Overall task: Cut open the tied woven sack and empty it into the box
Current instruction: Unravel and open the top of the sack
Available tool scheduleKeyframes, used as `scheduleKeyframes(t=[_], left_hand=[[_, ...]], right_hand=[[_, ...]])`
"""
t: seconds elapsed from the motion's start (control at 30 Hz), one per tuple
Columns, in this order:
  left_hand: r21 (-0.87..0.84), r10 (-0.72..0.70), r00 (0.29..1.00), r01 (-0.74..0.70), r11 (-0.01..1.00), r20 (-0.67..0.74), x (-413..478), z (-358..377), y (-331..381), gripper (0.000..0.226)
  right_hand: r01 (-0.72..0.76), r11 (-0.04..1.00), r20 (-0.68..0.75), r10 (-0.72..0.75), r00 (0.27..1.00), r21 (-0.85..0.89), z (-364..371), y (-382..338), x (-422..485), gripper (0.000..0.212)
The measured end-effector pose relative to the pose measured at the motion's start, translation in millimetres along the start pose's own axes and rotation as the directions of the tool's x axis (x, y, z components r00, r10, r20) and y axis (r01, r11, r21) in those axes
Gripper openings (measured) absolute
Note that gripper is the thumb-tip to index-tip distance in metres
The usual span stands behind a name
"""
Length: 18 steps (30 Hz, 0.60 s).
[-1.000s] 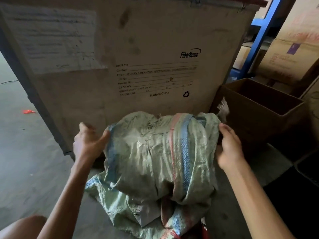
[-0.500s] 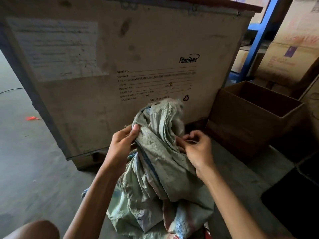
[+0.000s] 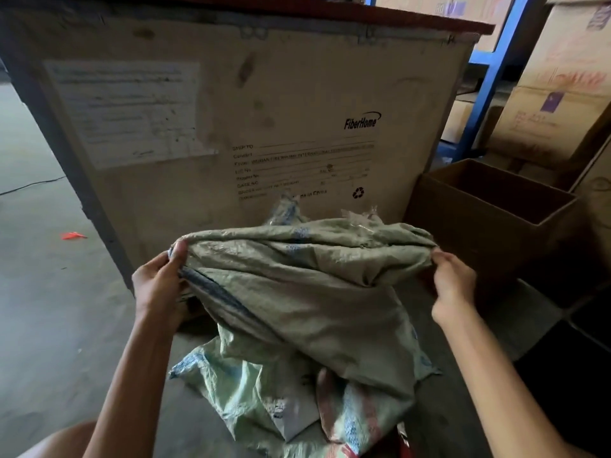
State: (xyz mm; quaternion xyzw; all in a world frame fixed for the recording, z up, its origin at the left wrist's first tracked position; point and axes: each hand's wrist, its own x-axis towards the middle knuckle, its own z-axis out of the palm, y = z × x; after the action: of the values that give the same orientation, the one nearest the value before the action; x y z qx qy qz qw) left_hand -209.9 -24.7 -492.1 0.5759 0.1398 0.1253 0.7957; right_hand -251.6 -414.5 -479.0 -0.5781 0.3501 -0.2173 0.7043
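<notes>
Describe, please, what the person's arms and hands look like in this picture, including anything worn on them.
Both arms are bare from the bottom edge of the picture to the fingers: no sleeves, gloves, watch, bracelet or rings show. The left hand and right hand are slim, with short, unpainted nails as far as can be seen. No marks or tattoos are visible on either forearm.

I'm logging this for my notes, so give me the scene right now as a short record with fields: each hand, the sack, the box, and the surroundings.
left hand: gripping one end of the woven sack
right hand: gripping the other end
sack: limp, stretched between both hands, rest draped on the floor
open cardboard box: to the right, inside hidden
large crate: behind the sack, printed FiberHome
cutting tool: none visible
</notes>
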Motion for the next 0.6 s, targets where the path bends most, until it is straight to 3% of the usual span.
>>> scheduleKeyframes(t=[0.1, 0.17, 0.27, 0.33, 0.4, 0.43, 0.47, 0.5, 0.53, 0.57, 0.6], left_hand=[[-0.217, -0.238, 0.925, 0.307, 0.927, 0.296, -9, 8, -5, 0.050], [-0.289, -0.276, 0.872, 0.408, 0.866, 0.404, -21, 16, -11, 0.054], [-0.249, -0.243, 0.784, 0.447, 0.859, 0.571, -44, 45, -15, 0.036], [-0.077, -0.162, 0.764, 0.266, 0.961, 0.624, -56, 66, -18, 0.025], [0.161, 0.024, 0.849, -0.127, 0.979, 0.527, -59, 83, -30, 0.020], [0.291, 0.102, 0.905, -0.237, 0.927, 0.412, -59, 90, -39, 0.029], [0.425, 0.142, 0.960, -0.236, 0.874, 0.242, -60, 96, -43, 0.038], [0.525, 0.123, 0.991, -0.132, 0.841, 0.053, -58, 99, -50, 0.046], [0.540, 0.000, 0.993, 0.063, 0.839, -0.116, -61, 101, -49, 0.055], [0.467, -0.195, 0.965, 0.256, 0.847, -0.175, -61, 102, -49, 0.065], [0.346, -0.373, 0.924, 0.380, 0.858, -0.089, -61, 101, -49, 0.075]], right_hand=[[-0.126, 0.991, 0.215, 0.114, 0.970, 0.042, 8, 6, -16, 0.020], [-0.203, 0.971, 0.417, 0.135, 0.899, 0.123, 15, 9, -26, 0.038], [-0.111, 0.986, 0.650, 0.004, 0.760, 0.124, 30, 15, -44, 0.044], [-0.027, 0.994, 0.751, -0.060, 0.658, 0.102, 38, 21, -50, 0.045], [0.047, 0.996, 0.809, -0.084, 0.582, 0.070, 42, 30, -50, 0.057], [0.102, 0.993, 0.805, -0.104, 0.583, 0.054, 43, 34, -51, 0.063], [0.178, 0.984, 0.789, -0.132, 0.601, 0.029, 44, 37, -52, 0.069], [0.249, 0.969, 0.773, -0.164, 0.613, 0.008, 45, 41, -52, 0.075], [0.298, 0.955, 0.762, -0.182, 0.621, -0.015, 46, 44, -52, 0.079], [0.346, 0.938, 0.764, -0.208, 0.610, -0.021, 46, 45, -54, 0.080], [0.432, 0.901, 0.762, -0.249, 0.598, -0.044, 46, 46, -55, 0.076]])
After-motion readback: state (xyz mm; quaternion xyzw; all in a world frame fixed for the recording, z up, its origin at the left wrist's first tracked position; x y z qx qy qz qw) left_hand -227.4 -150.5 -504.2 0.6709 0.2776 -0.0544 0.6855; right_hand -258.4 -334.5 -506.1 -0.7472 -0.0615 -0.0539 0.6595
